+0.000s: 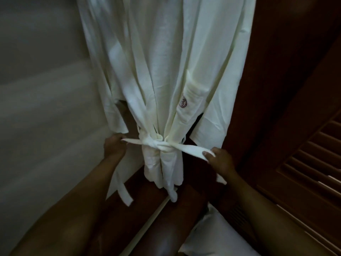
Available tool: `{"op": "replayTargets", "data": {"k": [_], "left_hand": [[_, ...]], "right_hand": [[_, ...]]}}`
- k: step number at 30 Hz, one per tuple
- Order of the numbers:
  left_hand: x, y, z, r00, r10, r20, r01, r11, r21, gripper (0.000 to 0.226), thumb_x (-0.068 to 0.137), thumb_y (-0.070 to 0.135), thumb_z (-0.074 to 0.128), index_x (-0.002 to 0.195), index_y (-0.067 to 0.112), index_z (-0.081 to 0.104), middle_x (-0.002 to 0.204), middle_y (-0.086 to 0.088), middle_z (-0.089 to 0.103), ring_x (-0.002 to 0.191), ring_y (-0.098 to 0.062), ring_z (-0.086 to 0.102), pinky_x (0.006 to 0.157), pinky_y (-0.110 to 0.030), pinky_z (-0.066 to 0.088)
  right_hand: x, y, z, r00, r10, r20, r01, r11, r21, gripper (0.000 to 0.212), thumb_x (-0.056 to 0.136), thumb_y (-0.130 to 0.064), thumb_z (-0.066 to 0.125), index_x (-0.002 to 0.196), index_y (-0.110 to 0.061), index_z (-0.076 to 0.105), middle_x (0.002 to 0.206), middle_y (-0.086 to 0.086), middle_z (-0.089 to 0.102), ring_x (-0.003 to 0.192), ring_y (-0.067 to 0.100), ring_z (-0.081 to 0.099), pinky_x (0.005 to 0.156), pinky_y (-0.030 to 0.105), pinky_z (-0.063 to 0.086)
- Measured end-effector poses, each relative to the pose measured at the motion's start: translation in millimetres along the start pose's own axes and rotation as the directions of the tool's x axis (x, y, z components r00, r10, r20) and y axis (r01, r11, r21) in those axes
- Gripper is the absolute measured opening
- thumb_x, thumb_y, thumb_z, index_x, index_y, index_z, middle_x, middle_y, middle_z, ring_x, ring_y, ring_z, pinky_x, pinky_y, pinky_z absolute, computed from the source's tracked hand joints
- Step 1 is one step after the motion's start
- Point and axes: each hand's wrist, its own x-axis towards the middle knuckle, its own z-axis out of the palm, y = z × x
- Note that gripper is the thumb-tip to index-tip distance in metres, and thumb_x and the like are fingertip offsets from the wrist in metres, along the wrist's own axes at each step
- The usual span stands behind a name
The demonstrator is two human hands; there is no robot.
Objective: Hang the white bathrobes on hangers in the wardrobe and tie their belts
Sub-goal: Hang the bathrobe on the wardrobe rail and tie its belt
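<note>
At bathrobe [162, 74] waist, left hand [114, 146], right hand [219, 159] gripping belt [158, 145]

From the knot [158, 144], the belt [191, 149] runs taut to 9 and 3 o'clock and bars the way across at that height. At 9 the left hand [114, 146] grips it; beyond, toward the pale wall [36, 108], the room is open. At 3 the right hand [219, 159] pinches it just beside a dark wood panel [276, 71], which closes that side. A louvred door [313, 163] fills 4 o'clock. At 10 and 2, dark gaps open between the gathered robe [162, 71] and its sleeves [114, 111]. At 6 the bunched skirt [162, 169] hangs over a wood ledge [140, 196]; a loose tail [124, 194] dangles at 7. White cloth [221, 233] lies at 5.
</note>
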Motion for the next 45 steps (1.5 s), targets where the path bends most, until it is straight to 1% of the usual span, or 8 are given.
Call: {"op": "replayTargets", "data": {"k": [3, 10, 17, 23, 29, 36, 39, 45], "left_hand": [[1, 8, 8, 0.987, -0.050, 0.151, 0.050, 0.999, 0.005, 0.043, 0.091, 0.006, 0.063, 0.133, 0.010, 0.062, 0.142, -0.014, 0.059, 0.128, -0.035, 0.056, 0.105, -0.038, 0.044], [37, 55, 9, 0.964, -0.059, 0.259, 0.152, 0.922, -0.355, 0.094, 0.076, 0.035, 0.089, 0.150, 0.010, 0.038, 0.142, -0.004, 0.053, 0.125, -0.022, 0.055, 0.097, -0.031, 0.046], [85, 111, 20, 0.991, -0.074, 0.108, 0.118, 0.854, -0.506, 0.039, 0.092, 0.022, 0.074, 0.123, 0.000, 0.067, 0.120, -0.020, 0.069, 0.114, -0.036, 0.067, 0.097, -0.046, 0.055], [92, 64, -14, 0.975, -0.213, -0.059, 0.179, 0.917, -0.356, 0.051, 0.094, 0.023, 0.069, 0.140, 0.004, 0.057, 0.139, -0.020, 0.061, 0.126, -0.037, 0.059, 0.098, -0.034, 0.046], [88, 62, -12, 0.982, 0.026, 0.188, 0.070, 0.872, -0.484, 0.064, 0.080, 0.037, 0.082, 0.137, 0.017, 0.060, 0.128, 0.001, 0.067, 0.113, -0.017, 0.066, 0.102, -0.038, 0.052], [48, 64, 34, 0.841, 0.130, 0.525, 0.192, 0.836, -0.514, 0.073, 0.079, 0.013, 0.088, 0.142, 0.016, 0.051, 0.135, 0.002, 0.062, 0.121, -0.014, 0.061, 0.096, -0.026, 0.053], [38, 52, 57, 0.888, 0.004, 0.460, 0.239, 0.851, -0.468, 0.073, 0.073, 0.013, 0.089, 0.139, 0.009, 0.058, 0.136, -0.008, 0.064, 0.120, -0.023, 0.063, 0.104, -0.041, 0.052], [36, 31, 41, 0.957, -0.032, 0.289, 0.157, 0.894, -0.419, 0.072, 0.076, 0.001, 0.084, 0.140, -0.002, 0.052, 0.132, -0.009, 0.059, 0.121, -0.024, 0.057, 0.087, -0.023, 0.043]], "right_hand": [[8, 7, 14, 0.982, 0.007, 0.190, 0.019, 0.991, -0.133, 0.029, 0.090, -0.035, 0.073, 0.110, -0.016, 0.065, 0.108, 0.003, 0.067, 0.098, 0.019, 0.064, 0.074, 0.026, 0.041], [31, -74, 16, 0.983, -0.147, 0.109, 0.114, 0.957, 0.266, 0.105, 0.071, -0.052, 0.088, 0.153, -0.016, 0.035, 0.147, -0.007, 0.045, 0.135, 0.012, 0.045, 0.108, 0.029, 0.039], [81, -130, 15, 0.988, 0.019, -0.155, 0.025, 0.961, 0.275, 0.041, 0.105, -0.039, 0.048, 0.125, -0.006, 0.060, 0.117, 0.015, 0.067, 0.109, 0.033, 0.063, 0.082, 0.029, 0.043], [104, -66, -22, 0.966, 0.125, -0.228, -0.046, 0.946, 0.321, 0.040, 0.102, -0.033, 0.058, 0.123, 0.000, 0.064, 0.117, 0.022, 0.069, 0.109, 0.038, 0.065, 0.090, 0.036, 0.048], [111, -70, -23, 0.987, -0.110, -0.117, 0.146, 0.919, 0.367, 0.065, 0.085, -0.057, 0.073, 0.139, -0.023, 0.057, 0.128, -0.012, 0.063, 0.115, 0.006, 0.059, 0.095, 0.027, 0.048], [90, -93, 11, 0.989, -0.111, 0.093, 0.049, 0.859, 0.510, 0.074, 0.078, -0.030, 0.089, 0.140, -0.015, 0.054, 0.136, 0.004, 0.061, 0.123, 0.020, 0.060, 0.104, 0.039, 0.052], [88, -89, 24, 0.983, -0.046, 0.179, -0.019, 0.939, 0.344, 0.055, 0.087, -0.021, 0.080, 0.135, -0.011, 0.057, 0.121, 0.004, 0.063, 0.118, 0.024, 0.062, 0.094, 0.032, 0.052], [89, -51, 4, 0.996, -0.086, -0.016, 0.087, 0.957, 0.278, 0.019, 0.092, -0.003, 0.069, 0.111, -0.002, 0.065, 0.102, 0.010, 0.064, 0.097, 0.024, 0.062, 0.080, 0.020, 0.047]]}}
